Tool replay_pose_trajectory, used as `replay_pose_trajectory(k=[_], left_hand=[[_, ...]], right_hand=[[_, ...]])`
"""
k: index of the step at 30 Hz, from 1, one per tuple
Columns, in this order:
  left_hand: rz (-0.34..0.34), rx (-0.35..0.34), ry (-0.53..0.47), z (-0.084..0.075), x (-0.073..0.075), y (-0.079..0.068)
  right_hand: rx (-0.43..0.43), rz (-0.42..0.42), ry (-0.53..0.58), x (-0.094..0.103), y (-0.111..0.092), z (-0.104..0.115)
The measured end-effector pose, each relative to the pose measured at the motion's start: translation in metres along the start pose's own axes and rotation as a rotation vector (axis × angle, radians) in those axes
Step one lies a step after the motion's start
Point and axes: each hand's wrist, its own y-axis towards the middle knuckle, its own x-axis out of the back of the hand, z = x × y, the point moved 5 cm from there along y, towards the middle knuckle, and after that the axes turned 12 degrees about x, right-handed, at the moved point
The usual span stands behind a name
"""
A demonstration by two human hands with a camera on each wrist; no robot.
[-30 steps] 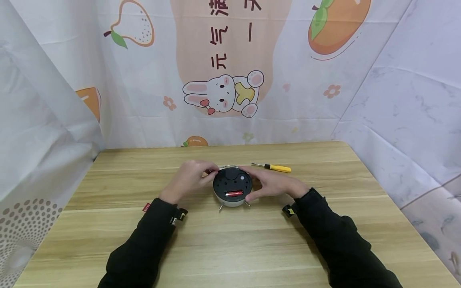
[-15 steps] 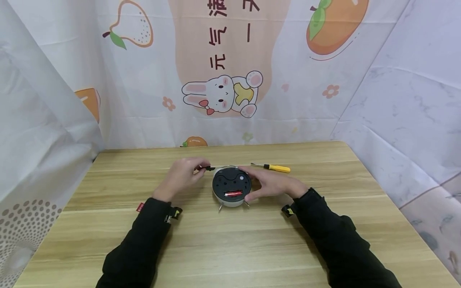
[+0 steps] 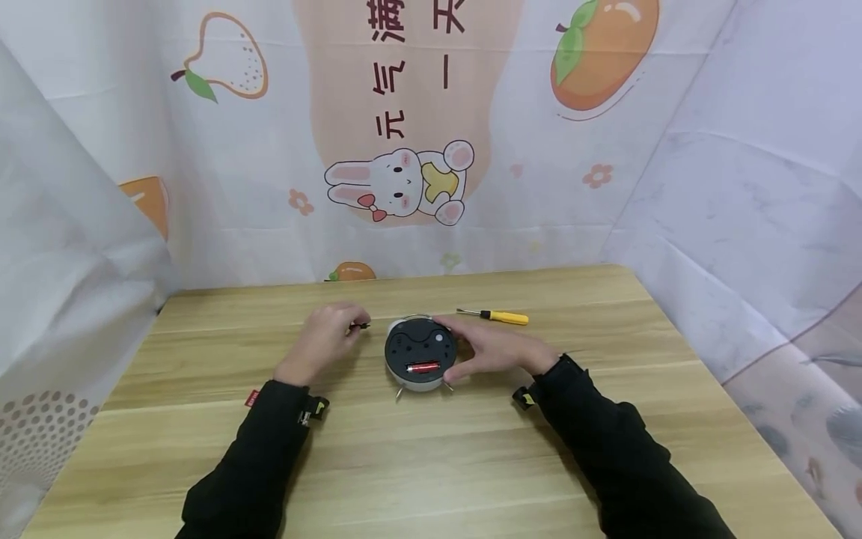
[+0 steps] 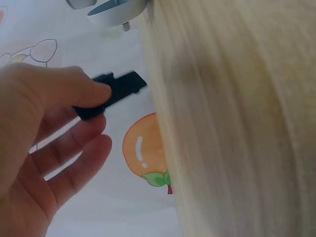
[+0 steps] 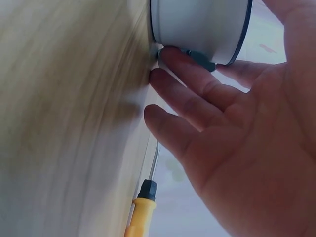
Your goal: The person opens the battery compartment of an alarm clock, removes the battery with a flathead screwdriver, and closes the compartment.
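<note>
A round alarm clock (image 3: 419, 349) lies face down on the table, its black back upward and its metal feet pointing toward me. A red battery (image 3: 423, 367) sits in the uncovered slot of that back. Left of the clock, my left hand (image 3: 323, 340) pinches a small black battery cover (image 4: 123, 89) between thumb and fingers, slightly above the tabletop. My right hand (image 3: 494, 346) holds the clock's right side, thumb near the lower edge and fingers at the upper edge. In the right wrist view the white clock casing (image 5: 200, 27) shows above the fingers.
Behind my right hand lies a screwdriver (image 3: 505, 317) with a yellow handle, its shaft pointing left. The wooden table (image 3: 417, 464) ends at a printed curtain (image 3: 269, 195) along the back. More sheeting hangs at both sides.
My left hand has moved left, away from the clock, carrying the black battery cover off with it. The right hand stays at the clock. The head view has shifted slightly.
</note>
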Motion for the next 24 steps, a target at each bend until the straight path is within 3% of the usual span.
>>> replay_pose_trajectory(k=[5, 8, 17, 24], left_hand=[[0.025, 0.0, 0.061, 0.005, -0.004, -0.002], [0.074, 0.011, 0.069, 0.006, -0.007, -0.004], [0.291, 0.069, -0.009, 0.009, -0.015, -0.007], [0.36, 0.082, -0.049, 0.01, -0.016, -0.009]], right_hand=[[-0.03, 0.003, -0.026, -0.003, 0.003, -0.002], [-0.043, 0.009, -0.044, -0.004, 0.003, -0.004], [-0.039, 0.024, -0.04, -0.002, 0.004, -0.002], [-0.053, 0.021, -0.024, -0.003, 0.003, -0.003]])
